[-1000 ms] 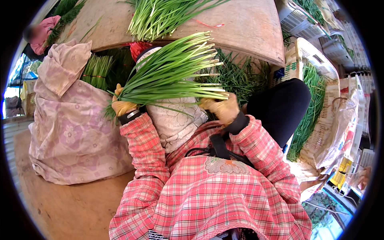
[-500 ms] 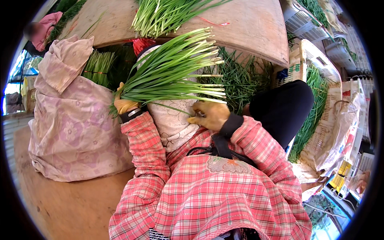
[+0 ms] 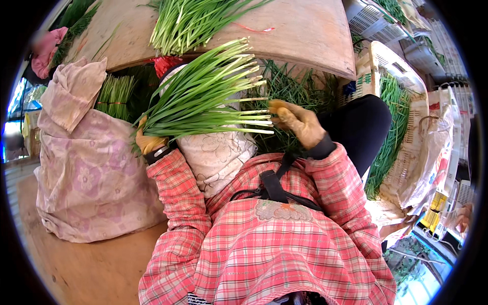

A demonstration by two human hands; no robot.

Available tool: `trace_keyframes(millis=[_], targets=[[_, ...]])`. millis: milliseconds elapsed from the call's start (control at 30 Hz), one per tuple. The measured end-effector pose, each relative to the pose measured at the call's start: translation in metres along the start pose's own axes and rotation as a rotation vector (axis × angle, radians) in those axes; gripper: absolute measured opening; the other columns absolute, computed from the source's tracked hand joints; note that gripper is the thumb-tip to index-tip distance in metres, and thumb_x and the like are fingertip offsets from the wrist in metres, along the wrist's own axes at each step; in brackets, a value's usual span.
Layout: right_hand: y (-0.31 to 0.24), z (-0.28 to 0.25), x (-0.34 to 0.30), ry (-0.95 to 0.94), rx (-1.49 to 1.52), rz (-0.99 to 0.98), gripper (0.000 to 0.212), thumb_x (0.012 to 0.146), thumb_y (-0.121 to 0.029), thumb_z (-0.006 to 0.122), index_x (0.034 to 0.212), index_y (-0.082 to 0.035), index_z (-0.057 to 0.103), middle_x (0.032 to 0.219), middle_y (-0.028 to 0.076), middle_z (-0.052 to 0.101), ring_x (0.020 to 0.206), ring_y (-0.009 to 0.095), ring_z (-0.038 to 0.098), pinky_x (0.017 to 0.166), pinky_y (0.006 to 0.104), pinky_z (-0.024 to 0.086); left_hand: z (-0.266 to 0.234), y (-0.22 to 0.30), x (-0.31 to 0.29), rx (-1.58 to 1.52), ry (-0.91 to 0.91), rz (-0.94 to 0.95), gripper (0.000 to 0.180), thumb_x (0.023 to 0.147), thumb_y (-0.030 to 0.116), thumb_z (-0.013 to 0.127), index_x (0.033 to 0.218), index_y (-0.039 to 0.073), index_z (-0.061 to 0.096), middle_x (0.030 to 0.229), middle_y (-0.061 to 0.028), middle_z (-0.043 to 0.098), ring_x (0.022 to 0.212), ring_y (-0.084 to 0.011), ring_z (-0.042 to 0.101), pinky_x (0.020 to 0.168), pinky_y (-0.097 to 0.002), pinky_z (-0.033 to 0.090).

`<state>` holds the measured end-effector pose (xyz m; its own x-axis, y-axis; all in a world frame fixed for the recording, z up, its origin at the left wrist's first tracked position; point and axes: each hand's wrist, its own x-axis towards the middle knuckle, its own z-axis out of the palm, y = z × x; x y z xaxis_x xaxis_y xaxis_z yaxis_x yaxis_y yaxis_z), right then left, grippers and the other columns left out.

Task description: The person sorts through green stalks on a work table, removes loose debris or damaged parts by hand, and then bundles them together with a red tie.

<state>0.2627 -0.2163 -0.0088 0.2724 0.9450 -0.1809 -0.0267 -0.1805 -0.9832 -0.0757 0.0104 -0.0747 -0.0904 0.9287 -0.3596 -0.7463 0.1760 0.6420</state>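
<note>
My left hand (image 3: pixel 148 141), in a yellowish glove, is closed round the leafy end of a bunch of garlic chives (image 3: pixel 203 96). The bunch fans out to the right over my lap, pale stem ends pointing right. Just beyond those ends is my right hand (image 3: pixel 300 124), gloved too, its fingers loosely bent and somewhat apart; I see nothing in it. Under the bunch lies a pale patterned cloth (image 3: pixel 218 155) across my leg. Loose green leaves (image 3: pixel 290 84) are heaped below, past my right hand.
Another pile of chives (image 3: pixel 190 23) lies on the wooden board (image 3: pixel 300 38) ahead, beside a red tie (image 3: pixel 254 29). A tied bundle (image 3: pixel 116 96) stands behind a flowered cloth (image 3: pixel 96 173) at left. On the right is a white crate (image 3: pixel 414 96) of greens. A person in pink (image 3: pixel 46 53) is far left.
My right hand has moved right and slightly up, from below the bunch to beyond its stem ends, leaving the single leaf it was at. My left hand keeps its hold.
</note>
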Motion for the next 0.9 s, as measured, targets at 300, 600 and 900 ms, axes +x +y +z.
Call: trace_keyframes(millis=[300, 600, 900], targets=[[-0.009, 0.056, -0.006, 0.151, -0.569, -0.176, 0.028, 0.089, -0.024, 0.058, 0.084, 0.003, 0.063, 0.054, 0.006, 0.054, 0.050, 0.010, 0.050, 0.047, 0.0272, 0.041, -0.006, 0.028, -0.002, -0.182, -0.186, -0.235, 0.020, 0.087, 0.016, 0.046, 0.096, 0.008, 0.062, 0.089, -0.0202, 0.063, 0.079, -0.0359, 0.061, 0.072, -0.0520, 0.050], [0.014, -0.021, -0.005, 0.351, 0.037, 0.253, 0.018, 0.089, -0.014, 0.057, 0.094, 0.003, 0.061, 0.078, 0.006, 0.062, 0.061, 0.009, 0.053, 0.058, 0.0211, 0.045, -0.013, 0.029, 0.007, -0.142, -0.233, -0.295, 0.024, 0.090, 0.025, 0.044, 0.091, 0.013, 0.065, 0.084, -0.0152, 0.063, 0.080, -0.0343, 0.061, 0.071, -0.0539, 0.048], [0.003, 0.058, 0.010, 0.077, -0.241, -0.050, 0.026, 0.086, -0.025, 0.061, 0.100, -0.004, 0.061, 0.086, 0.016, 0.063, 0.074, 0.021, 0.063, 0.068, 0.0326, 0.049, -0.026, 0.030, 0.016, -0.152, -0.280, -0.317, 0.046, 0.094, 0.035, 0.041, 0.054, 0.020, 0.059, 0.065, -0.0098, 0.061, 0.068, -0.0295, 0.060, 0.069, -0.0494, 0.049]])
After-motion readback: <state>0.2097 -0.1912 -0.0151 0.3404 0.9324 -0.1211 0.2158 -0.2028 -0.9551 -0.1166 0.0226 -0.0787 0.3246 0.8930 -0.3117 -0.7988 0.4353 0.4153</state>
